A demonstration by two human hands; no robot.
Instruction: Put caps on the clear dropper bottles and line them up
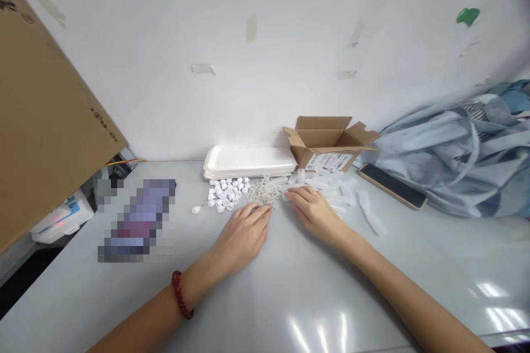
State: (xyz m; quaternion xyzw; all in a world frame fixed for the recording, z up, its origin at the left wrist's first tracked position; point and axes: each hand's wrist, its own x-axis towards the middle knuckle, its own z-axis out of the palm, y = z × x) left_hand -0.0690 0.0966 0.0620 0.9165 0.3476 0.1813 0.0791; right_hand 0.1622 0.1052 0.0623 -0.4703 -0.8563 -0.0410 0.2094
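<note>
Both palms were laid flat, fingers released, nothing grasped: left hand (242, 237), right hand (315, 213) just beside string tangle (263, 191) on table (290, 292); white caps (226, 193) could be scattered by a careless sweep.

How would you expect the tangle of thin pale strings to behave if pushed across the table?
The tangle of strings looks loose and thin, so it is probably floppy and very light, bunching up rather than sliding whole. It lies beside the small white pieces, so a push might snag some. The glossy table likely offers little grip.
</note>
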